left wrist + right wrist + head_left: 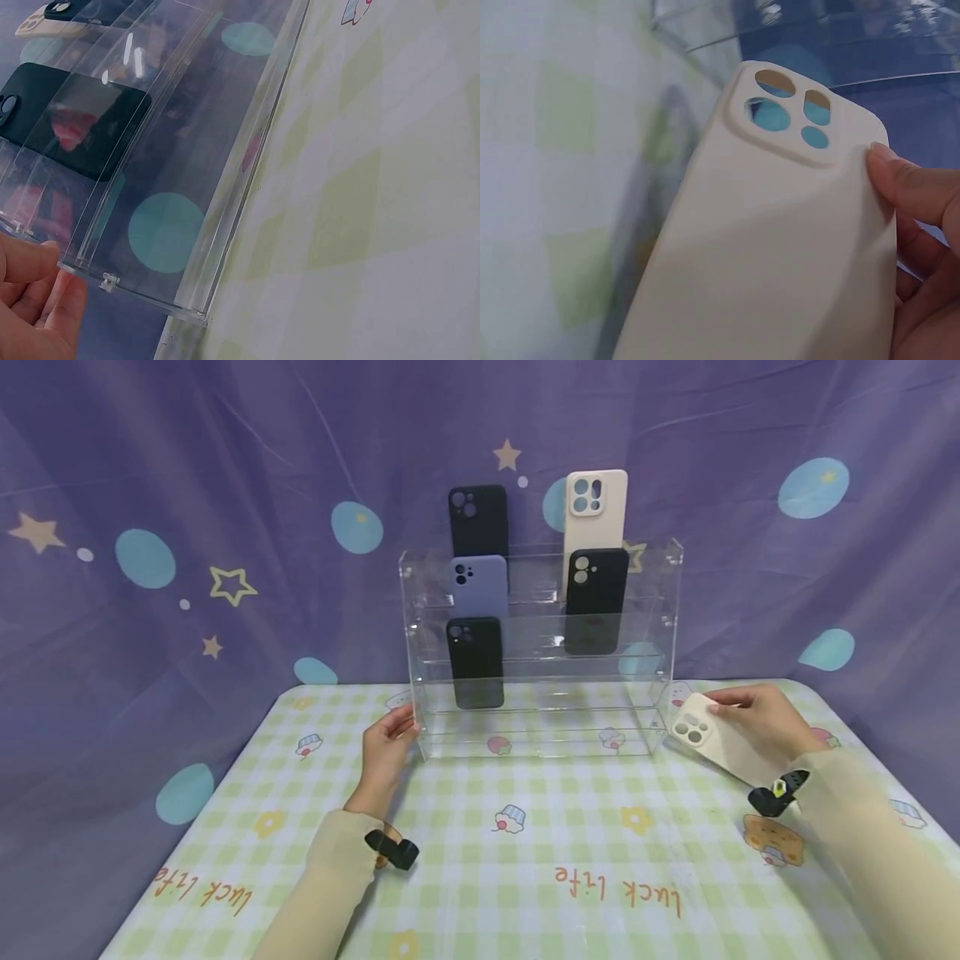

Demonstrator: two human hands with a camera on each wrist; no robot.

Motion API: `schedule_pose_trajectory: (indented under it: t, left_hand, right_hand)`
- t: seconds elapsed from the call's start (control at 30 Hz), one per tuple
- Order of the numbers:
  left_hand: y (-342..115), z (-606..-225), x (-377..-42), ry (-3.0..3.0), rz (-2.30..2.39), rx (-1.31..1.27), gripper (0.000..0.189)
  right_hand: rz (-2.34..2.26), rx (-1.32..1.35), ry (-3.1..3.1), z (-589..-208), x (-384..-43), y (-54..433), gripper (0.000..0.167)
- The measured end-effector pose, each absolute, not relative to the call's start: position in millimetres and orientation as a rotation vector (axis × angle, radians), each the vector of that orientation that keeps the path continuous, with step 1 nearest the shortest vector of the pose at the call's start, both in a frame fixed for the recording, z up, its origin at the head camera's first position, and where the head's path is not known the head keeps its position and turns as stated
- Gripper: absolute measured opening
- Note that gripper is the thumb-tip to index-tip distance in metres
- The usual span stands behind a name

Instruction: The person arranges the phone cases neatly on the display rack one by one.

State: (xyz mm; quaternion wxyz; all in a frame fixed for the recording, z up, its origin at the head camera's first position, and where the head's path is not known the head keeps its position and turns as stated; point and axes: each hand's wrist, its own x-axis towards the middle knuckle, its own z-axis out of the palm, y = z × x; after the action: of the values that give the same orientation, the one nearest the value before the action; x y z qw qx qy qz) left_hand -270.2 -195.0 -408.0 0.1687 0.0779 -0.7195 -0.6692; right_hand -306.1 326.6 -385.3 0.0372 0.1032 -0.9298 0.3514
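A clear acrylic display rack (540, 720) with stepped tiers stands at the far side of the table. My left hand (386, 752) pinches its left side panel; in the left wrist view the thumb (30, 259) lies on one side of the panel edge and fingers on the other. To the right of the rack, my right hand (765, 720) holds a cream phone case (780, 247) by its edge, tilted, camera cutouts toward the rack. On the rack's left stand a dark case (478, 514), a lavender case (480, 585) and a black case (477, 668).
On the rack's right side stand another cream case (596, 531) and, in front, a black case (596, 602). A green-and-white checked cloth (480, 877) covers the table. A purple curtain (225, 485) with stars hangs close behind the rack.
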Motion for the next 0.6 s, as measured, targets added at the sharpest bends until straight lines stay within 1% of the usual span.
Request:
schedule_pose_trajectory:
  t: [0.1, 0.3, 0.47, 0.6]
  left_hand:
    - [-195, -408, -270, -2.050, -1.907, 0.218, 0.037]
    - [-195, -408, -270, -2.048, -1.907, 0.220, 0.036]
    - [-196, -409, -270, -2.052, -1.909, 0.223, 0.036]
    - [-196, -408, -270, -2.051, -1.909, 0.222, 0.036]
  right_hand:
    - [1.087, 0.276, -2.818, -377, -301, 328, 0.042]
    - [1.308, 0.031, -2.685, -350, -284, 326, 0.051]
    - [1.501, -0.114, -2.502, -324, -274, 320, 0.051]
    - [1.690, -0.151, -2.306, -307, -267, 311, 0.048]
